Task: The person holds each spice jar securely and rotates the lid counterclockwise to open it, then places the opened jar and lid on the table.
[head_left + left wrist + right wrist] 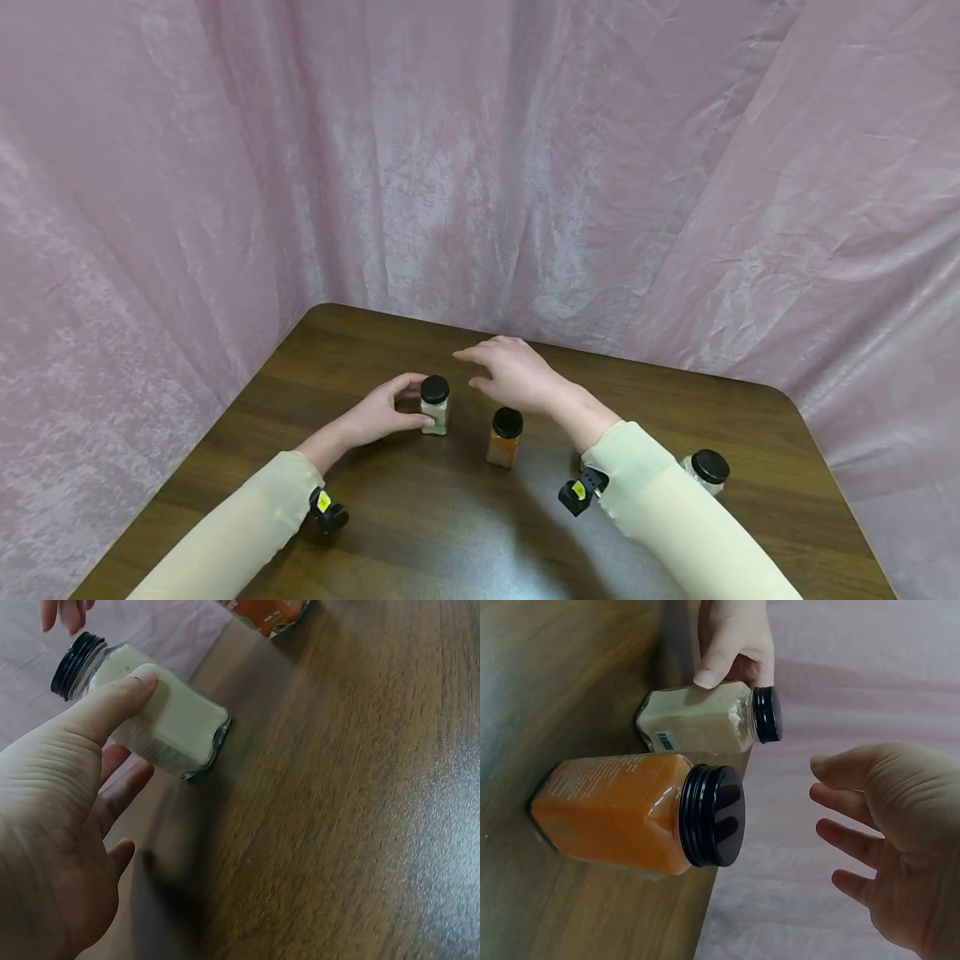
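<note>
Well, our hands are apart: the L hand (381,414) grips the pale jar (697,724), thumb on one face & fingers round the other side, while the R hand (520,375) holds nothing, fingers loosely bent in the air beyond the orange jar (619,814), toward the table's far edge. We'd guess the L grip sits below the black lid (434,389) b/c flat sides suit thumb & fingers and help steady the jar upright. It's the jar nearest the far-left corner of the table (420,542), w/ the orange jar near it, more mid-table; that gap prob. leaves finger room. A third jar (709,465) is over toward the R edge, partly hidden by our R sleeve (660,492).

Materials-wise, we've got clear, squarish jars w/ bevelled shoulders, prob. glass; pale powder in one, orange stuff in the next, texture hard to tell. Lids are round, glossy & ridged. Table's brown wood grain w/ a sheen; the pink curtain (465,167) behind looks like crushed velvet, softly creased.
</note>
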`<act>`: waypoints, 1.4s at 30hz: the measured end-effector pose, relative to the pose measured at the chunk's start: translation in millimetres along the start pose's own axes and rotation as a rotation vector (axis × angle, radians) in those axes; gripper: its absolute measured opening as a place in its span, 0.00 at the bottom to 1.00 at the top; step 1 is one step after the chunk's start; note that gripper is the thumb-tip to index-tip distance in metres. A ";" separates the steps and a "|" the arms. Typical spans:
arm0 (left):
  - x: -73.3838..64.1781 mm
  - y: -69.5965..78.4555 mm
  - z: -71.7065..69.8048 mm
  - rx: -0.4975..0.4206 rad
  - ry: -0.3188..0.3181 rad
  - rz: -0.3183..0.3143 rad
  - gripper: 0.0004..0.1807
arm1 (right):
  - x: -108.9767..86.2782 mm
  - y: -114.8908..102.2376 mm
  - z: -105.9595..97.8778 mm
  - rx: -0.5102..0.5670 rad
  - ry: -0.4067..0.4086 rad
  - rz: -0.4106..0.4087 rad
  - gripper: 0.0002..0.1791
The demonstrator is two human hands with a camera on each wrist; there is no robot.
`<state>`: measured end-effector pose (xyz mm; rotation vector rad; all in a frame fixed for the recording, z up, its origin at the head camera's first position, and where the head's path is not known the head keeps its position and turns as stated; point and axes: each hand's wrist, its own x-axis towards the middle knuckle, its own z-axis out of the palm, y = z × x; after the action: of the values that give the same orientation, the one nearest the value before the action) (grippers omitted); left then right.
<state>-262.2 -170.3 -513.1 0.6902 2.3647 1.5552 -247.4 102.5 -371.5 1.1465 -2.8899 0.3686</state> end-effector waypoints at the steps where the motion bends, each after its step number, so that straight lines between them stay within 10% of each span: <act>1: 0.0 0.1 0.9 0.002 -0.001 0.004 0.35 | 1.8 0.0 1.3 0.005 -0.004 0.002 0.26; 42: 3.1 1.3 8.6 -0.055 -0.022 0.002 0.29 | 28.3 -10.2 34.3 0.057 -0.124 0.092 0.38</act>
<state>-260.8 -161.4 -515.3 0.6950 2.2972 1.5986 -258.5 68.7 -400.0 1.0838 -3.0669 0.3975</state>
